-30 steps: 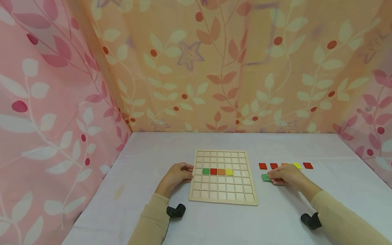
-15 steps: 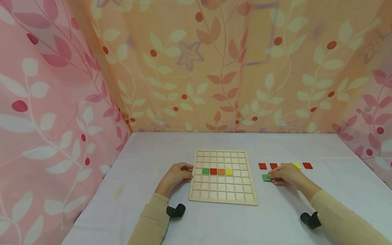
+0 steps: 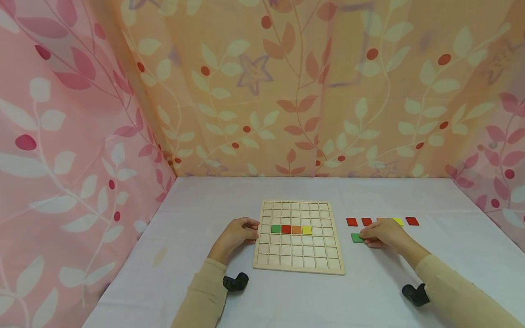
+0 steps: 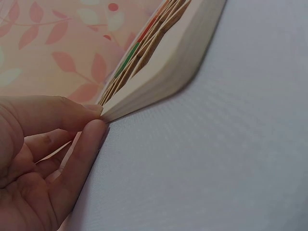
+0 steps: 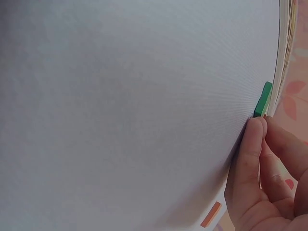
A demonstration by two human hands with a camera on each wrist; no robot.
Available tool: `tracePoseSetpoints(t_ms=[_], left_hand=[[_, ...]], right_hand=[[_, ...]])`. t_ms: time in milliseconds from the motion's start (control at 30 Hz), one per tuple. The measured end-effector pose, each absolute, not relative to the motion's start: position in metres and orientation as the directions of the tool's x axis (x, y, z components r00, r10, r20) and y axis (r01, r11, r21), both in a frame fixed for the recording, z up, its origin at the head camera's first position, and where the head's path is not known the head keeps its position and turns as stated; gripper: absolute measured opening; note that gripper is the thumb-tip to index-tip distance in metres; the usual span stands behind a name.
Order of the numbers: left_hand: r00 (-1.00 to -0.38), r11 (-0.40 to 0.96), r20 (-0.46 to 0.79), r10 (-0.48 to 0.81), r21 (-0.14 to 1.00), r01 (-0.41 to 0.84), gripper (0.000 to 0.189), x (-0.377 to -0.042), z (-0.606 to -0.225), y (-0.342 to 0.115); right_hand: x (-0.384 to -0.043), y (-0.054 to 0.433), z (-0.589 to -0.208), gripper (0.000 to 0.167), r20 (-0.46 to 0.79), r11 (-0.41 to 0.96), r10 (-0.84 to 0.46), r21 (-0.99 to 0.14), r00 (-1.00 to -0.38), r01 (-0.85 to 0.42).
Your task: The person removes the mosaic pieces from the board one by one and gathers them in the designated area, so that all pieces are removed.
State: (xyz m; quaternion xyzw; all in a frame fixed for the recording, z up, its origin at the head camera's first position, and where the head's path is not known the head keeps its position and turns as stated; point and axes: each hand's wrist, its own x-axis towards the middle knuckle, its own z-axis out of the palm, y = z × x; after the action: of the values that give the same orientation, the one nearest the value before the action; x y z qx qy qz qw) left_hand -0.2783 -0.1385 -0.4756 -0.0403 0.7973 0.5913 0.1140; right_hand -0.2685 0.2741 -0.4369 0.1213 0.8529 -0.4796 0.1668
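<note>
Just right of the wooden grid board [image 3: 299, 271], pinches a green tile [image 3: 356, 238] between thumb and fingertips of the right hand [image 3: 383, 232], clamped firmly enough to cover the right end, with the left end poking out toward the board. Cannot tell whether lifted off the white tablecloth [image 3: 303, 300] or touching it. Leaves a strip of tablecloth between tile and board's right edge, with open room for a sideways slide. At the board's left edge, rests the left hand [image 3: 239, 234] against the rim, with thumb and fingertips touching it but apart from each other. Across the board's middle, fits side by side into one row a second green tile [image 3: 275, 229], a red tile [image 3: 285, 229], an orange tile [image 3: 296, 229] and a yellow tile [image 3: 307, 230], with more squares at either end. Behind the right hand, lines up with small gaps two loose red tiles [image 3: 352, 222], a loose orange tile [image 3: 381, 219] and a loose yellow tile [image 3: 398, 221], both partly hidden by the hand, then a dark red tile [image 3: 412, 221] at the right end. Stretches back to an orange curtain [image 3: 246, 114] along the tablecloth's far edge.
</note>
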Motion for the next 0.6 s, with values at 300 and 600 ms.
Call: tracePoseSetpoints(t_ms=[300,600], left_hand=[[-0.970,0.296,-0.233,0.071,0.933,-0.203,0.036,-0.277,-0.474,-0.138],[-0.974,0.270,-0.206,0.094,0.947,-0.174,0.038,-0.276,-0.475,-0.140]], right_hand=[[-0.266,0.276,-0.428,0.032,-0.400,0.464,0.088,-0.794,-0.912,0.393],[-0.267,0.252,-0.424,0.044,-0.367,0.404,0.001,-0.851,-0.930,0.336]])
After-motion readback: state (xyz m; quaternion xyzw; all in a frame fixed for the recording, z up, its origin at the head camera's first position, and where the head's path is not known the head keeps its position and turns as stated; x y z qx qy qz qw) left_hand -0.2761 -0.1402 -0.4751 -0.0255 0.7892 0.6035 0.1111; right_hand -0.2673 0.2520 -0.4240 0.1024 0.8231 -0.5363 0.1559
